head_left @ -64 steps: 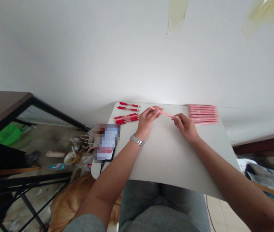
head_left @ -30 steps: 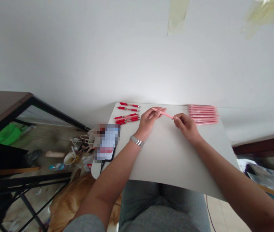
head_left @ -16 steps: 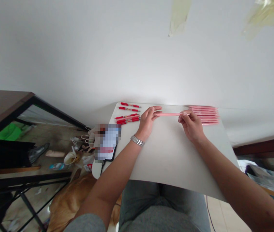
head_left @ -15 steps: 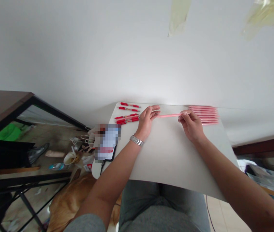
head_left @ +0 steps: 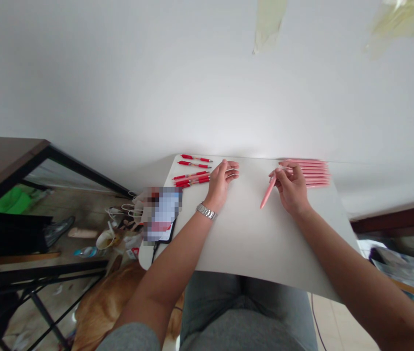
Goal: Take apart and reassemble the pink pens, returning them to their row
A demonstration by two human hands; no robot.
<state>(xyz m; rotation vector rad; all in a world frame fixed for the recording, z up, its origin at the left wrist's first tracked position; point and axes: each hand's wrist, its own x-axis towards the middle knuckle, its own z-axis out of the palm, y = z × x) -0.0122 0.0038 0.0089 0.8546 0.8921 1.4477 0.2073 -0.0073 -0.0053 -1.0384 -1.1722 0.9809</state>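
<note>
My right hand (head_left: pixel 290 187) pinches a pink pen (head_left: pixel 267 194) by one end, its other end slanting down toward me and to the left. Just behind that hand lies a row of several similar pink pens (head_left: pixel 314 174), partly covered by the fingers. My left hand (head_left: pixel 221 184), with a metal watch on the wrist, holds nothing; its fingers are loosely apart. Left of it lie several red pens (head_left: pixel 194 176), some bunched together and partly hidden by the hand.
The white table (head_left: pixel 250 243) stands against the wall. A phone (head_left: pixel 165 217) with a cable lies at its left edge. On the floor to the left are a dog (head_left: pixel 109 302), a cup (head_left: pixel 105 240) and a bottle (head_left: pixel 86 252). A dark table (head_left: pixel 9 151) stands at far left.
The pink pen has swung from lying level between both hands to slanting down toward me. Its far end has left my left hand's fingers; my right hand still holds it.
</note>
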